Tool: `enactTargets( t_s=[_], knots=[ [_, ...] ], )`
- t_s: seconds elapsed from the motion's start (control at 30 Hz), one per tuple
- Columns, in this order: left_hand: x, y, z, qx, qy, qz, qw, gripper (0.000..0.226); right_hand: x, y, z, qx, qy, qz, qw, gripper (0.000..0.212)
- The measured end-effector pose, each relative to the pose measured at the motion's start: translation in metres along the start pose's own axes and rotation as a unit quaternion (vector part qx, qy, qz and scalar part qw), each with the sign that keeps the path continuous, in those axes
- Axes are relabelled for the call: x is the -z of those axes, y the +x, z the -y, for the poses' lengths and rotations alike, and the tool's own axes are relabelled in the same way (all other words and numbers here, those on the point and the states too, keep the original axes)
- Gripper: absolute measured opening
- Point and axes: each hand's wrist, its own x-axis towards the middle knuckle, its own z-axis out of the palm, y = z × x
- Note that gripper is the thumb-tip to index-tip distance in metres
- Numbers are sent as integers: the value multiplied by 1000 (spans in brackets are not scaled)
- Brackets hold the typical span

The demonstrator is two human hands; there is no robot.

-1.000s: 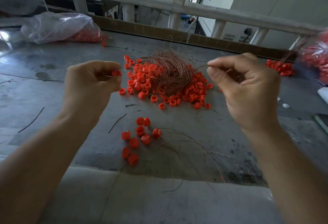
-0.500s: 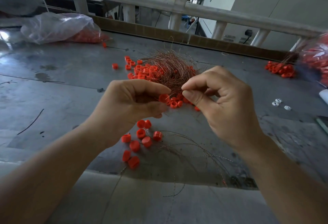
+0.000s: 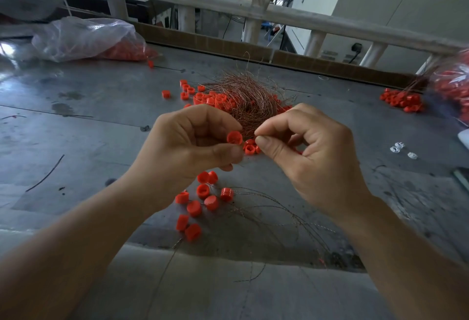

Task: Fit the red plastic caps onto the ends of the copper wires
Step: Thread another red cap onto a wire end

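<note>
My left hand [image 3: 193,144] pinches a red plastic cap [image 3: 234,138] between thumb and fingers, above the grey metal table [image 3: 101,126]. My right hand [image 3: 312,157] is right beside it, its thumb and forefinger pinched together on a thin copper wire that is barely visible. Behind both hands lies a tangled nest of copper wires [image 3: 243,96] ringed by loose red caps [image 3: 203,97]. Below the hands, several capped wires [image 3: 203,198] lie in a small group, their wires trailing right toward the near edge.
A clear plastic bag of red caps [image 3: 86,38] lies at the back left. Another bag [image 3: 454,83] and a small heap of caps [image 3: 403,100] are at the right edge. Small white pieces [image 3: 401,149] lie to the right. A white railing [image 3: 228,5] runs behind the table.
My hands came together from wide apart to the middle, in front of the wire nest. The cap in my left hand and the wire in my right now almost meet.
</note>
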Motion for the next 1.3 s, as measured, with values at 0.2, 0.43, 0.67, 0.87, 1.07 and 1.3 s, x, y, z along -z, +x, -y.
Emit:
enactTargets(
  t_s=[0.2, 0.43, 0.67, 0.87, 1.07, 1.3],
  knots=[
    [-1, 0, 0, -2, 32, -9, 999, 35, 0, 0, 2, 1, -3, -5, 1000, 14],
    [1, 0, 3, -10, 51, -4, 999, 34, 0, -1, 3, -9, -4, -8, 1000, 5],
    [-2, -2, 2, -12, 33, -20, 999, 29, -1, -1, 5, -16, 3, -28, 999, 12],
    [-3, -3, -1, -28, 27, -30, 999, 33, -7, -3, 6, -21, 3, 3, 1000, 3],
    [-1, -3, -1, -28, -8, -35, 999, 30, -6, -2, 5, -22, -3, 9, 1000, 3],
    [3, -2, 0, 17, -98, 9, 995, 35, -1, 0, 4, -28, -6, -11, 1000, 7]
  ],
)
